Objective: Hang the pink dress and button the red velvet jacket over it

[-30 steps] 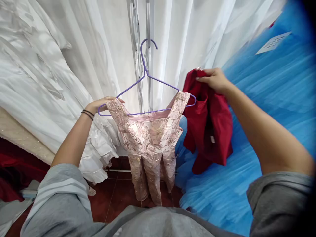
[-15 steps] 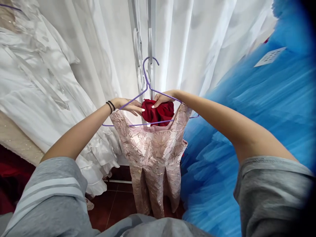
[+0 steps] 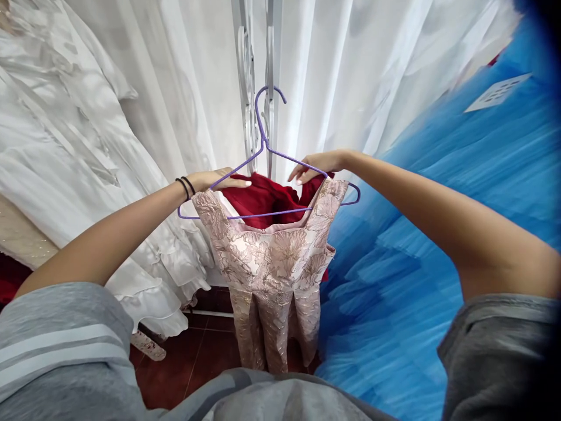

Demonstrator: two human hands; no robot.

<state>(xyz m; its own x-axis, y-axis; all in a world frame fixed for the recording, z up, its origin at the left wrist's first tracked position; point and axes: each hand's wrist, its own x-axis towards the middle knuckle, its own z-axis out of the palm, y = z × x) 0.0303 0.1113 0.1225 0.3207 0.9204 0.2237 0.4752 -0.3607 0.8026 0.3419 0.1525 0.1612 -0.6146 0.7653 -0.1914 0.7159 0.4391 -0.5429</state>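
Note:
A pale pink brocade dress (image 3: 284, 248) hangs by its shoulder straps on a purple hanger (image 3: 266, 142). Behind its neckline, dark red cloth (image 3: 267, 196) is spread out; its full shape is hidden by the dress. At the left strap, my left hand (image 3: 219, 179) is closed on the red cloth, thumb lying on top and the other fingers mostly hidden. By the right strap, my right hand (image 3: 316, 164) reaches over the hanger, its visible fingers apart above the red cloth.
White garments (image 3: 83, 146) hang at the left, and a large blue tulle dress (image 3: 394, 257) fills the right. Behind the hanger stand a pale metal rack (image 3: 270, 52) and a white curtain (image 3: 324, 76). Dark red floor tiles (image 3: 210, 356) show below.
My hands have moved apart, and the bunched red cloth has spread wide behind the neckline. My right hand's fingers have loosened. The hanger's hook appears slightly higher in view.

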